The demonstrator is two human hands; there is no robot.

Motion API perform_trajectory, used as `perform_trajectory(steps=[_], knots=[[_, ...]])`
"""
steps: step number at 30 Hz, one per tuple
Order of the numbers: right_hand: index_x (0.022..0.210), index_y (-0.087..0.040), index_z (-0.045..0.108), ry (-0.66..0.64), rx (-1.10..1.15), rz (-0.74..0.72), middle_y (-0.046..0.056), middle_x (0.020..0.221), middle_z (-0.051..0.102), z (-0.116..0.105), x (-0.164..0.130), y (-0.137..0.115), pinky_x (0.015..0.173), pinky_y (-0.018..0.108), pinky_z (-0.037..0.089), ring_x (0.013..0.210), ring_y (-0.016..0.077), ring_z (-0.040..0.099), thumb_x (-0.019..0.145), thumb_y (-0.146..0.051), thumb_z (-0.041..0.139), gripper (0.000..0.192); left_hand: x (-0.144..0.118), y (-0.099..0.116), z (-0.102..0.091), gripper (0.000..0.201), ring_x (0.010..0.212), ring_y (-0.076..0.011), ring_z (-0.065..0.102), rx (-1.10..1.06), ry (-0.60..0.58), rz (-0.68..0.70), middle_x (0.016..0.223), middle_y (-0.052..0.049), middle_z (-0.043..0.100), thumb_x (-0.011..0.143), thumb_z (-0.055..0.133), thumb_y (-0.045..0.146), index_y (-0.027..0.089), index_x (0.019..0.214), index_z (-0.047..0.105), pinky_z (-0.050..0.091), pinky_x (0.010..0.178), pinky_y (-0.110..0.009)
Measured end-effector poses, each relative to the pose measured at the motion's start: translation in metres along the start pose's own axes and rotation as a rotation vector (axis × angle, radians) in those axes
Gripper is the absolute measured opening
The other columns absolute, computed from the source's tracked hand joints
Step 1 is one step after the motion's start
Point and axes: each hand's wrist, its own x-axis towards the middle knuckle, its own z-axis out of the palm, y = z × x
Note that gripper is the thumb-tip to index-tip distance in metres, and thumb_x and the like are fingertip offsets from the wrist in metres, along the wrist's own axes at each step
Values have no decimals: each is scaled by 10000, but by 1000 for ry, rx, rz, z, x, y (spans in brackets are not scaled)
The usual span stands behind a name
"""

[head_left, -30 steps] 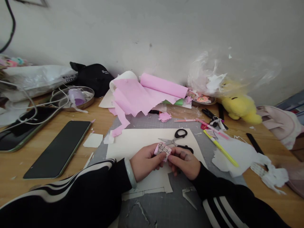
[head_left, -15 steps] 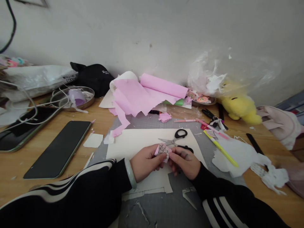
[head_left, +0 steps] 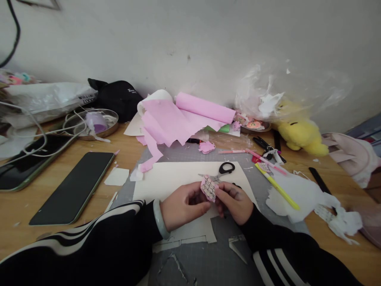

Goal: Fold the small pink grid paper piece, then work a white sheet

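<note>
The left hand (head_left: 183, 204) and the right hand (head_left: 233, 202) meet over the near middle of the desk, both pinched closed on one small pink paper piece (head_left: 208, 188) marked with a dark scale-like pattern. The left thumb and forefinger grip its lower left edge; the right fingertips grip its lower right edge. The piece stands raised between the two hands, just above the cream card sheet (head_left: 172, 176).

Handling assessment: the piece appears to be thin paper, very light, flexible and easily creased or torn. It probably buckles under any squeeze across its face. Hold it at the edges with fingertip pressure only, as both hands do here, and keep the patterned face clear of the pads. Whether the piece is folded or layered cannot be told.

Immediately beyond the hands, black-handled scissors (head_left: 222, 171) lie on the cream card sheet, partly hidden behind the paper piece. The sheet rests on a grey cutting mat (head_left: 208, 258), where offcut strips lie near the sleeves.

Farther out, crumpled pink paper and a pink roll (head_left: 205, 107) lie at the far middle. To the right lie a yellow pen (head_left: 276, 186), white paper scraps (head_left: 300, 194) and a yellow plush toy (head_left: 300, 133). To the left, a dark phone (head_left: 74, 186) lies face up on the wooden desk (head_left: 18, 214), with a metal dish (head_left: 91, 124) beyond it.
</note>
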Motion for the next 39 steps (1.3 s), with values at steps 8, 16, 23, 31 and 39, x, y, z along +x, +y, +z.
perform_trajectory(steps=[8, 16, 23, 31, 39], knots=[[596, -149, 442, 32, 14, -78, -68, 426, 436, -1, 0, 5, 295, 152, 325, 309, 32, 390, 653, -373, 498, 238, 2, -5, -1, 132, 518, -84, 410, 47, 64, -98, 581, 24, 467, 691, 512, 239, 134, 769, 490, 339, 489, -209], [593, -151, 427, 24, 5, -63, -71, 431, 435, 0, 0, 3, 301, 151, 327, 308, 30, 391, 649, -373, 498, 240, 3, -4, 1, 142, 511, -82, 408, 68, 72, -108, 562, 25, 460, 693, 506, 249, 123, 756, 483, 339, 484, -210], [610, -152, 433, 5, -11, -58, -66, 450, 441, -1, -1, 4, 314, 150, 338, 332, 29, 397, 658, -377, 494, 238, 3, -3, 1, 129, 521, -78, 416, 74, 68, -112, 575, 24, 473, 701, 504, 245, 127, 752, 491, 344, 472, -198], [646, -149, 447, -15, -24, -75, -57, 485, 455, -2, 0, 4, 329, 157, 357, 349, 33, 419, 675, -391, 485, 247, 3, -1, 1, 129, 477, -64, 408, 114, 98, -96, 561, 28, 475, 723, 465, 248, 128, 763, 494, 329, 423, -177], [627, -149, 439, 31, -27, -95, -62, 479, 438, 1, -3, 5, 324, 150, 354, 351, 29, 410, 677, -368, 494, 231, 2, -4, 0, 191, 477, -62, 425, 109, 112, -100, 555, 31, 473, 751, 420, 309, 137, 685, 473, 329, 424, -172]])
